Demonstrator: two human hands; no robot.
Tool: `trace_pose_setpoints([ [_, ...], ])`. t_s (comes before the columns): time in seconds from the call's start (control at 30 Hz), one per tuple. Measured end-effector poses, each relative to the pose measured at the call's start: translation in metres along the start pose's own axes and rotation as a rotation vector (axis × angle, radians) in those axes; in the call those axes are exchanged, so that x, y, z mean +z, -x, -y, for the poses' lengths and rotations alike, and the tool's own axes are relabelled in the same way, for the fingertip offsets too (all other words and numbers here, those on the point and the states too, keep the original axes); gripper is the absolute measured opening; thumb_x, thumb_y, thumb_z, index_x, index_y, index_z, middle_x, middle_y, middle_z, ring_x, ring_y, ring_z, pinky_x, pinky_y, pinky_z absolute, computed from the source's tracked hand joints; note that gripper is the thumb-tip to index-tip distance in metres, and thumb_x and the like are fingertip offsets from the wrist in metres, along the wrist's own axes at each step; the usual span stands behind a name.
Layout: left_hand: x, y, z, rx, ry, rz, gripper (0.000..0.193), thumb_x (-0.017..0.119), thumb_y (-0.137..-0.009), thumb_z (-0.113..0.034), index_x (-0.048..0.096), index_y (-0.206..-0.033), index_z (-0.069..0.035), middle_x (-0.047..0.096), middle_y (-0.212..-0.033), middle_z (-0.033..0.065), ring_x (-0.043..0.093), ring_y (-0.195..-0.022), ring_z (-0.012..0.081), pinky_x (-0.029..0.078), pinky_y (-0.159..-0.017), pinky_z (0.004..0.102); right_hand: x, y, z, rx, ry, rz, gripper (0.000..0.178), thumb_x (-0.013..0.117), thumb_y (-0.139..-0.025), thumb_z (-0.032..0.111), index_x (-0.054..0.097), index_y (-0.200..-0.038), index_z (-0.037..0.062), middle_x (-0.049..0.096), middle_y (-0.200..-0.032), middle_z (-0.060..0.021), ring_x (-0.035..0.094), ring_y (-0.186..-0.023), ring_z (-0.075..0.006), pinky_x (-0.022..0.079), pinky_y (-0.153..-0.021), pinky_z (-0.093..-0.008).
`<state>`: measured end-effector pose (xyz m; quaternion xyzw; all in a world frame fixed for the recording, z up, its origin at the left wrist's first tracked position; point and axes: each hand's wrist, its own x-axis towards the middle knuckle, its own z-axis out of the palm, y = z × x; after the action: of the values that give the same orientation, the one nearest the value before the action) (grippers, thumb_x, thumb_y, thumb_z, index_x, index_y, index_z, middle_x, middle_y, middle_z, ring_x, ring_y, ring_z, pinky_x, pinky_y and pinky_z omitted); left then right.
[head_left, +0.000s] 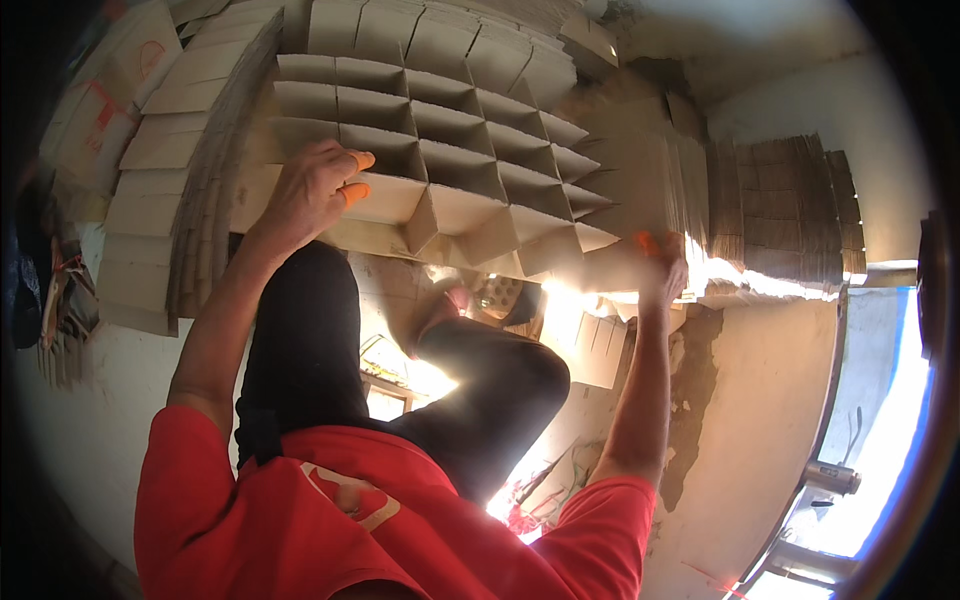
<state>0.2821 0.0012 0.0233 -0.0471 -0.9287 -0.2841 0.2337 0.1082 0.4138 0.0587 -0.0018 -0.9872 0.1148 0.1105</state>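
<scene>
At the far left a white box [110,105] marked in red is seen, with a tall stack [150,215] of card strips placed just to its right.

Next, the left hand [310,190] is held over the near left corner of the grid [460,165]. Two of its fingers are covered by orange caps [354,193]. The fingers are curled, the capped tips parted by a small gap, and the top edge of the nearest card is lined up with that gap; whether the card is pinched or only neared cannot be told.

The middle is filled by the grid, made of crossed cards. Its long axis is laid roughly left to right, sloped a little down toward the right, and its cells are opened upward. From the left fingers it is reached to the right and away from the body; from the right hand [662,265] it is reached to the left. The left hand is set nearer, its tips overlapping the near card, while the right is placed just past the grid's right end. Below, the knees [300,330] are spread in dark trousers; behind, more cards [420,35] are stood.

The right hand is blurred, with orange also shown at its fingers; how far they are parted, and whether anything is held, cannot be told. Beside it a pile [688,185] is stacked upright, and farther right a bundle [785,200] is stood near the wall [760,400].
</scene>
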Motion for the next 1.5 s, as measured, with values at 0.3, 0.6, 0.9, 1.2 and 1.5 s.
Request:
trace_pose_setpoints([
  [0.3,-0.032,0.013,0.017,-0.018,-0.175,-0.132,0.029,0.075,-0.065,-0.004,0.066,-0.092,0.002,0.065,-0.083,0.0107,0.058,-0.079,0.0273,0.045,-0.081,0.0365,-0.069,0.051,0.143,-0.409,-0.815,-0.281,0.041,0.057,-0.092,0.01,0.046,-0.131,0.0048,0.067,-0.094,-0.0099,0.063,-0.082,-0.0181,0.05,-0.07,-0.0275],
  [0.6,-0.013,0.023,0.043,-0.115,0.2,-0.067,0.015,0.07,-0.07,0.003,0.064,-0.084,0.002,0.061,-0.076,0.0132,0.056,-0.076,0.0286,0.046,-0.065,0.0372,-0.042,0.092,0.25,-0.572,-0.725,0.057,0.05,0.062,-0.089,0.011,0.045,-0.135,0.0036,0.048,-0.057,-0.0083,0.034,-0.049,-0.0056,0.035,-0.046,-0.0193],
  [0.9,-0.016,0.022,0.039,-0.138,0.178,-0.103,0.013,0.069,-0.072,0.003,0.063,-0.083,0.002,0.057,-0.072,0.014,0.054,-0.074,0.0293,0.045,-0.064,0.038,-0.038,0.095,0.271,-0.584,-0.723,0.107,0.051,0.065,-0.087,0.009,0.048,-0.135,0.0064,0.068,-0.086,-0.0022,0.05,-0.055,-0.0024,0.043,-0.043,-0.0215],
  [1.2,-0.019,0.019,0.036,-0.162,0.185,-0.09,0.012,0.07,-0.072,-0.003,0.065,-0.082,0.0,0.061,-0.075,0.0136,0.057,-0.077,0.0299,0.044,-0.075,0.0393,-0.028,0.094,0.279,-0.679,-0.688,0.072,0.048,0.063,-0.087,0.007,0.049,-0.133,0.0028,0.061,-0.066,-0.0006,0.045,-0.044,-0.0032,0.04,-0.038,-0.0229],
  [1.5,-0.017,0.017,0.041,-0.161,0.206,-0.101,0.012,0.068,-0.069,-0.001,0.066,-0.08,0.0,0.064,-0.074,0.0137,0.059,-0.075,0.0294,0.045,-0.076,0.0403,0.002,0.099,0.288,-0.769,-0.655,0.178,0.031,0.057,-0.088,0.003,0.056,-0.119,-0.0023,0.056,-0.059,-0.0091,0.047,-0.042,-0.0077,0.04,-0.037,-0.0259],
])
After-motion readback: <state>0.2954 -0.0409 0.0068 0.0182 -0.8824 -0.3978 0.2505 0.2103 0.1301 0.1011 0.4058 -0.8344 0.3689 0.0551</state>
